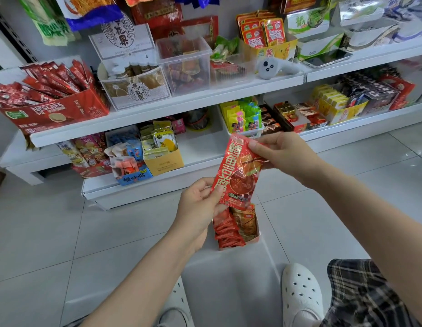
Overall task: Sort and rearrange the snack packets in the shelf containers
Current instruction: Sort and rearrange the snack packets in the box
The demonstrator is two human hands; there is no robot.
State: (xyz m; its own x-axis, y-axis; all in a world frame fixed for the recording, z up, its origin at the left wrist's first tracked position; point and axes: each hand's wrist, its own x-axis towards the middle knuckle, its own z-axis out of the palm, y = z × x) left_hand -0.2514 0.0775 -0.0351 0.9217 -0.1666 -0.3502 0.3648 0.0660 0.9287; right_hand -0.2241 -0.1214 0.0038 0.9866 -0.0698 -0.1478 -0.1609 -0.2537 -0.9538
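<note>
White perforated clogs (300,292) on the tile floor, then the left hand (197,210) pinching the bottom of a shiny red foil snack packet (237,172) while the right hand (282,153) pinches its top, above a small cardboard box of red packets (236,228). Looks like mid-sort; next it needs a matching shelf container
</note>
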